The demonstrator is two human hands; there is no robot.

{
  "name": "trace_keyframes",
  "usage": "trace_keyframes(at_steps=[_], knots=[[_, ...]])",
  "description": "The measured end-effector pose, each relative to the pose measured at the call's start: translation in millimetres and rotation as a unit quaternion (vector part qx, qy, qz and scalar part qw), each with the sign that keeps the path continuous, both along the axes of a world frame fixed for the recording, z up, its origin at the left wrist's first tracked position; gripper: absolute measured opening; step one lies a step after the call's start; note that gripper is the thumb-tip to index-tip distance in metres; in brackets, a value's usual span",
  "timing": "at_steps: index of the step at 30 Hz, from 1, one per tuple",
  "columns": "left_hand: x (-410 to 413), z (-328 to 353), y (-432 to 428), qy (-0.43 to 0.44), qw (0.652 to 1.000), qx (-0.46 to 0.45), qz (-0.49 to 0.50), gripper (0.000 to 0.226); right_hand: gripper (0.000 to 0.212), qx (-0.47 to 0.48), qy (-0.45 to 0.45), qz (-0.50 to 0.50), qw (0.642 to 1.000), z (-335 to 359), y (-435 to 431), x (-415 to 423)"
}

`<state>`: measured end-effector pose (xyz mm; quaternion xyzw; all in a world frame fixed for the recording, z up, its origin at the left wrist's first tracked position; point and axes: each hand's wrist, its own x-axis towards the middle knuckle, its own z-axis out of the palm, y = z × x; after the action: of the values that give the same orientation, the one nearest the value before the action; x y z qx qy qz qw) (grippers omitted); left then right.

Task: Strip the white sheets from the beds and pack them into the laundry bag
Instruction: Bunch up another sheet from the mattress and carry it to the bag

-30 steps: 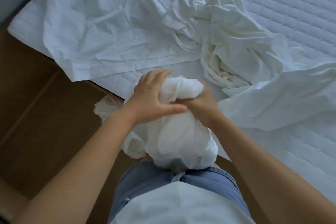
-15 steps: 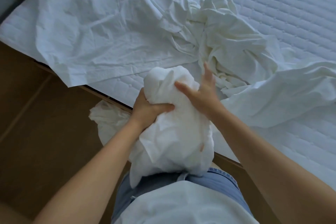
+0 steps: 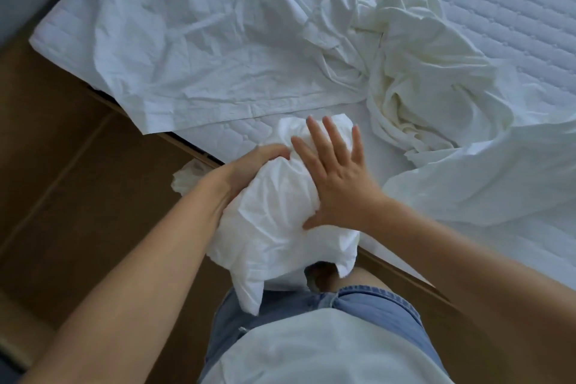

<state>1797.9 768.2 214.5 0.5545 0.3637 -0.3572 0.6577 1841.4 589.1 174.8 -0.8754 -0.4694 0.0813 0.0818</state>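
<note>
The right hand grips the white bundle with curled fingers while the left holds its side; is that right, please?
Not quite: the head view shows the right hand pressing flat on the white bundle with straight, spread fingers. The left hand does hold its side.

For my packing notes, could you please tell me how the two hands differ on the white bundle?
The left hand grips the white bundle with curled fingers; the right hand lies flat on it, fingers straight and spread. The left hand takes its left side; the right hand presses its upper right. Both touch the same bundle at the mattress edge.
</note>
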Motion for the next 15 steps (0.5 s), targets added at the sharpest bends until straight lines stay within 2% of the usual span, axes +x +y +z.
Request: trace_keyframes(at_steps=[2,4,6,8,10,11,13,14,15], knots=[[-1,4,1,-0.005,1.000,-0.004,-0.007,0.044,0.101,0.123,-0.079,0.015,0.989,-7,7,5],[-1,5,3,-0.020,0.999,0.022,-0.025,0.046,0.067,0.189,-0.089,0.026,0.977,-10,13,15],[-3,7,7,-0.039,0.996,0.068,-0.053,0.042,0.049,0.194,-0.040,0.010,0.980,-8,16,20],[-5,9,10,-0.076,0.990,0.093,-0.076,0.045,0.048,0.161,0.056,-0.050,0.984,-1,19,19],[-10,13,9,-0.116,0.982,0.113,-0.093,0.055,0.044,0.116,0.151,-0.119,0.975,2,22,19],[-13,13,10,-0.136,0.972,0.158,-0.107,0.069,0.037,0.092,0.183,-0.151,0.967,3,23,21],[-22,12,13,-0.181,0.926,0.286,-0.164,0.113,0.026,0.110,0.262,-0.211,0.935,6,23,21],[-28,12,14,-0.219,0.903,0.322,-0.183,0.127,0.025,0.154,0.331,-0.252,0.896,7,23,23],[-35,12,14,-0.263,0.884,0.334,-0.193,0.135,0.019,0.212,0.414,-0.290,0.836,9,25,24]])
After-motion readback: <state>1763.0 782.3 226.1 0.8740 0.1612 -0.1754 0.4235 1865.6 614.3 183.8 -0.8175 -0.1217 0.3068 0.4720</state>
